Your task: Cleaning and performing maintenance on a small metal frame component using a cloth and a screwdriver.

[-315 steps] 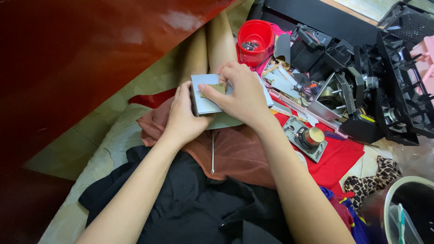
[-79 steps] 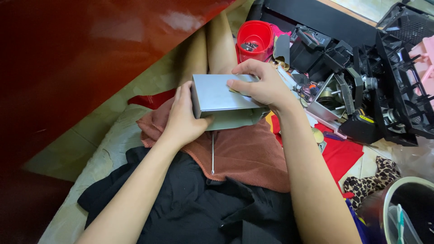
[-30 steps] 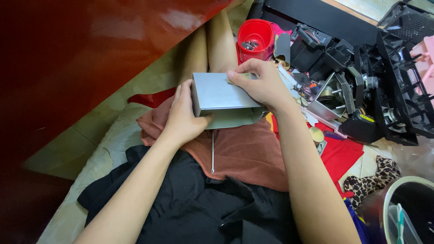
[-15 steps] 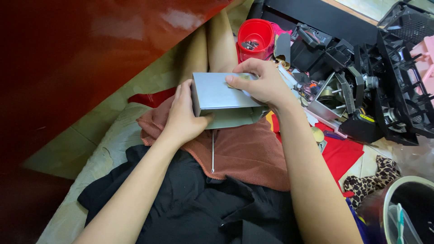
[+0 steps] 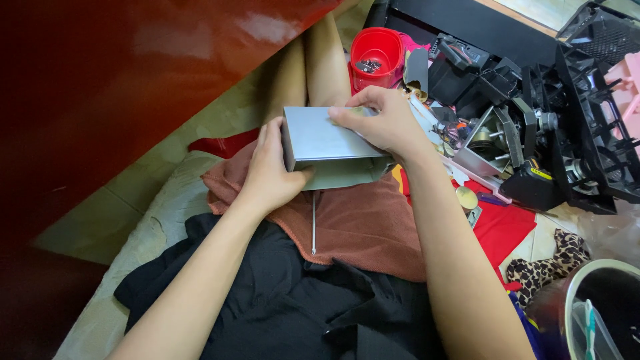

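Note:
I hold a grey metal box point(image 5: 317, 137) over my lap. My left hand point(image 5: 270, 170) grips its left end and underside, thumb along the near edge. Fingers of my right hand point(image 5: 380, 120) lie across the box's top right corner, clasping that end. A thin metal rod point(image 5: 313, 223) lies on the brown cloth point(image 5: 363, 223) just below the box. My bare legs stretch out beyond the box.
A red cup point(image 5: 375, 53) with small parts stands past the box. Black plastic frames and metal parts point(image 5: 533, 133) crowd the right on a red cloth point(image 5: 497, 227). A dark red furniture panel point(image 5: 100, 80) fills the left. A bin point(image 5: 603, 303) sits at lower right.
Ten seconds ago my hands held the box end-on with the right hand covering it. Now its broad grey face points up. Over the last second only my right fingers shifted slightly.

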